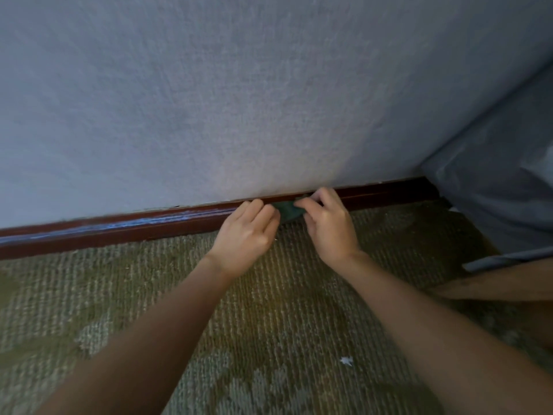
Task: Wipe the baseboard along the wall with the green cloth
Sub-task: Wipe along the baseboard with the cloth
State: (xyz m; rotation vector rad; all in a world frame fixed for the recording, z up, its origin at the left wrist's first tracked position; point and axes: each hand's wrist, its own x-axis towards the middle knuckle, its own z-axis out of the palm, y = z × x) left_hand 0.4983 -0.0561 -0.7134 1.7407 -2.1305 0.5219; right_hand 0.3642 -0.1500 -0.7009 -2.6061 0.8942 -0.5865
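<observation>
Here, left hand [247,235] and right hand [327,223] both pinching green cloth [288,209] against baseboard [119,227].

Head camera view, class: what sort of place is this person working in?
Probably a carpeted indoor room, at floor level: a patterned green carpet, a dark wooden baseboard and a pale textured wall.

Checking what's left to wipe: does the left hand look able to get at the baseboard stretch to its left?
Probably yes: the baseboard runs bare leftward, with only carpet below, and the left hand already touches it.
</observation>
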